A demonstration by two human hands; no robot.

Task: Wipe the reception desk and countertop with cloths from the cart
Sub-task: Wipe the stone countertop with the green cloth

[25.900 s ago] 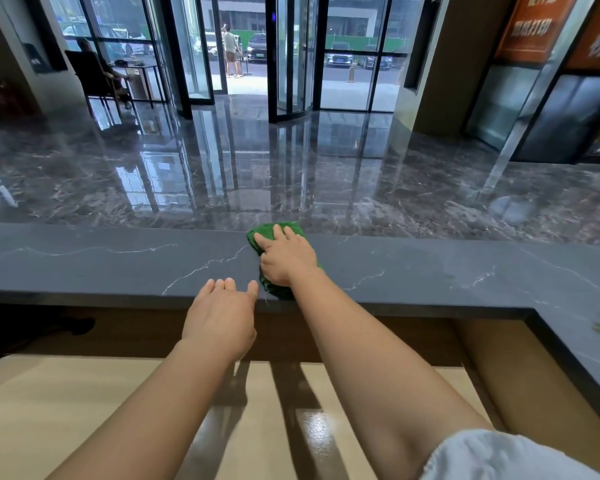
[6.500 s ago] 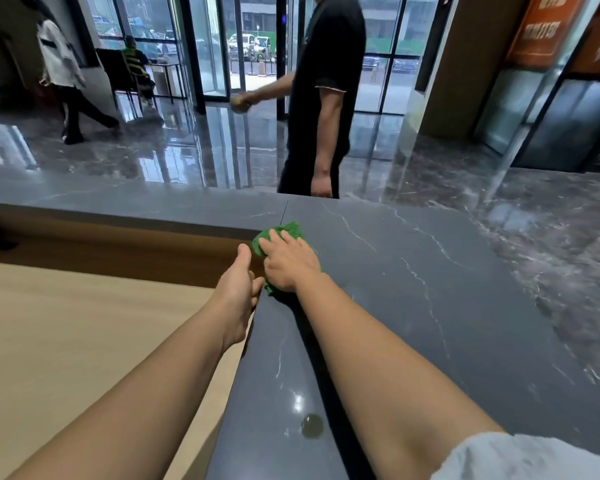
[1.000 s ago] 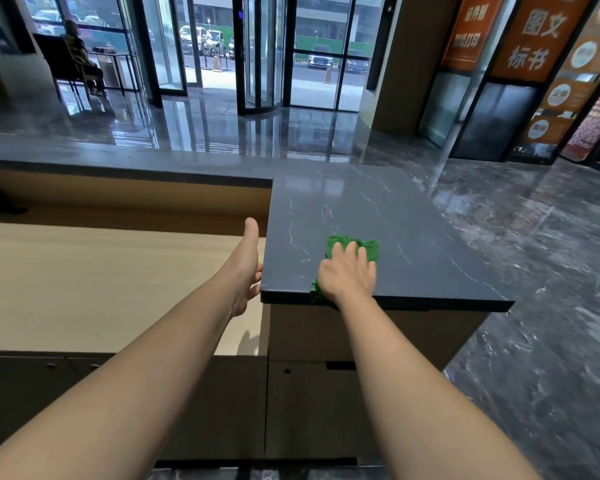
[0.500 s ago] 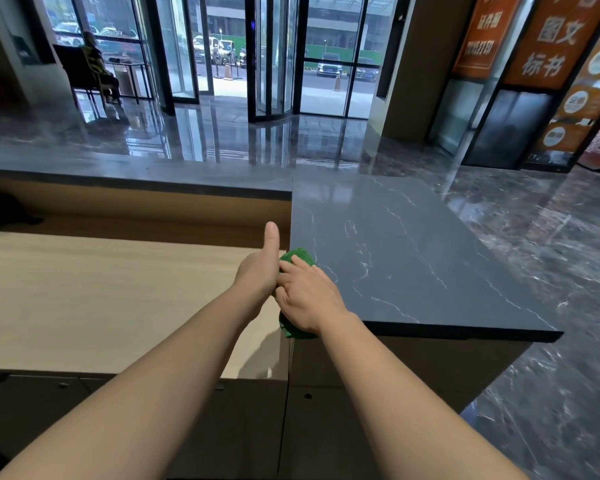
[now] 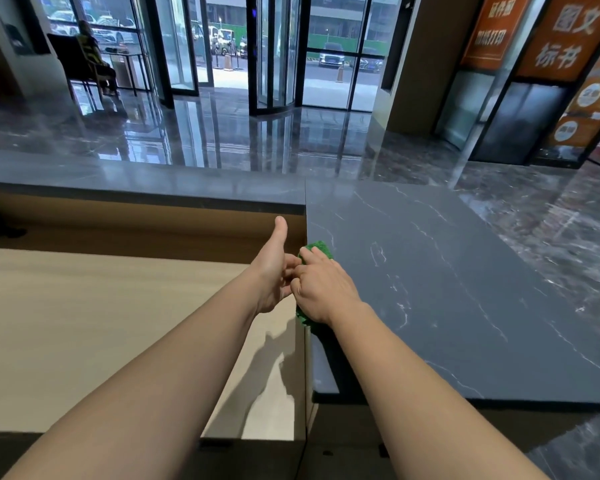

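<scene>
A green cloth (image 5: pixel 317 248) lies on the left edge of the dark grey marble countertop (image 5: pixel 447 289), mostly hidden under my right hand (image 5: pixel 321 291), which presses flat on it. A bit of the cloth shows beyond my fingertips and below my wrist, hanging over the edge. My left hand (image 5: pixel 274 268) hovers just left of the countertop's edge, thumb pointing up, fingers touching my right hand, holding nothing. Below it lies the lower beige reception desk (image 5: pixel 101 323).
The raised counter (image 5: pixel 136 181) continues left along the far side of the beige desk. Beyond it lie the glossy lobby floor, a revolving glass door (image 5: pixel 274 53) and a seated person (image 5: pixel 90 60) far left. Orange signs (image 5: pixel 534 32) stand at the right.
My right hand has slid the cloth from the near edge leftward, then forward along the countertop's left edge. My left hand stayed beside it, thumb raised.
</scene>
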